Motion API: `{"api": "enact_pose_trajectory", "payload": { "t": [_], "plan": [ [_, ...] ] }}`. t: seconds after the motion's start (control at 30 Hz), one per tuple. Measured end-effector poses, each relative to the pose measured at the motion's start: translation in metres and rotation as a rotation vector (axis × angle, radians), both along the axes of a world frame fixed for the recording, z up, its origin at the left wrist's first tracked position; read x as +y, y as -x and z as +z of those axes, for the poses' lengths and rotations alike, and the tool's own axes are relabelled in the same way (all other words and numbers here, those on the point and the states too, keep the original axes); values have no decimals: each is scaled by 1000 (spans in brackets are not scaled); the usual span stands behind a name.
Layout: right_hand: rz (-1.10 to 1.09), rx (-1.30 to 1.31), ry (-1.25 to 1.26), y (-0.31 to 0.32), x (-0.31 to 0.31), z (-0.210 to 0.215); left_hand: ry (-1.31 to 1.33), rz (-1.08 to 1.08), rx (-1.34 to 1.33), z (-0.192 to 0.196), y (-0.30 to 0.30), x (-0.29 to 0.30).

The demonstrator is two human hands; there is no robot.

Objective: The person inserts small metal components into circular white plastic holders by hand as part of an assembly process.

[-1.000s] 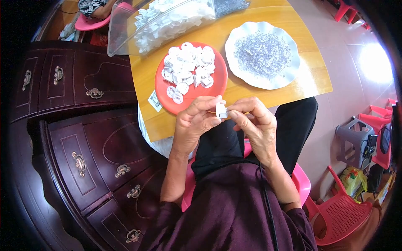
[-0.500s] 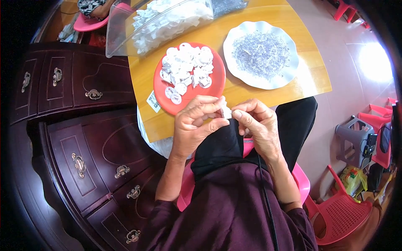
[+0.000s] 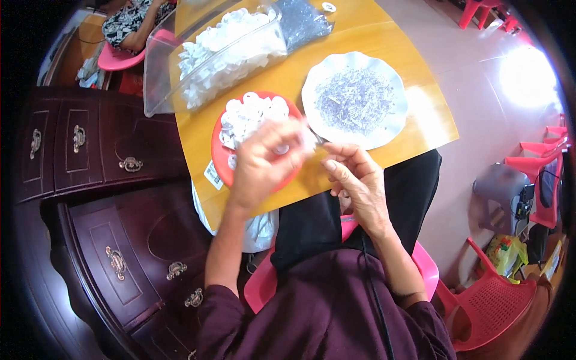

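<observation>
Progress looks partway, judging by the stock: one blurred white piece (image 3: 308,141) in hand, a loose heap of white pieces (image 3: 253,113) on the red plate (image 3: 218,161), many more white parts (image 3: 225,51) in the clear bin (image 3: 157,90) beyond the plate. The scalloped white dish (image 3: 398,117), just right of the plate, has plenty of small clear bits (image 3: 357,99) left. Can't tell whether the plate's heap is finished or waiting; too small to see if bits are fitted. No firm count of done vs left. The piece in hand seems mid-handling, not set down.

Left hand (image 3: 264,161) is over the plate's near right part, fingers bunched, apparently pinching the white piece at the tips; motion blur hides the exact grip. So the piece sits at those fingertips, above the plate's right edge. Right hand (image 3: 358,180) is right of the plate, on the near side of the dish; thumb and index close together, narrow gap. A thin dark sliver (image 3: 320,141) shows between the white piece and the right index tip; can't tell whether the right fingers hold it, or whether it's joined to the piece.
</observation>
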State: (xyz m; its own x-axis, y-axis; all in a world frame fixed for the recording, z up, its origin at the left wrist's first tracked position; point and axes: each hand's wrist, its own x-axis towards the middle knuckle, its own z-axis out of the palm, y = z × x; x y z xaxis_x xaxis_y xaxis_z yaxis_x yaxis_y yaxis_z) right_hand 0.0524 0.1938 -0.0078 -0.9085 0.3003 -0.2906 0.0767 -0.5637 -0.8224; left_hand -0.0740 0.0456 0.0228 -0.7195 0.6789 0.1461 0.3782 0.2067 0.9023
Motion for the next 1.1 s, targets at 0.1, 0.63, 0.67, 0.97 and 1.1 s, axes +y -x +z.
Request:
{"api": "enact_pose_trajectory", "payload": {
  "t": [0.1, 0.63, 0.67, 0.97, 1.1],
  "plan": [
    [-17, -32, -105, -2, 9, 0, -44, 250, 450, 27, 71, 10],
    [-109, -102, -183, -7, 24, -19, 190, -59, 575, -10, 39, 48],
    [-111, -90, -180, -7, 23, -19, 229, -106, 530, -16, 35, 49],
    [-123, -79, -201, -9, 23, -22, 283, -97, 592, -24, 33, 61],
    [-118, -62, -212, -10, 24, -24, 280, -87, 577, -27, 35, 60]
  ]
}}
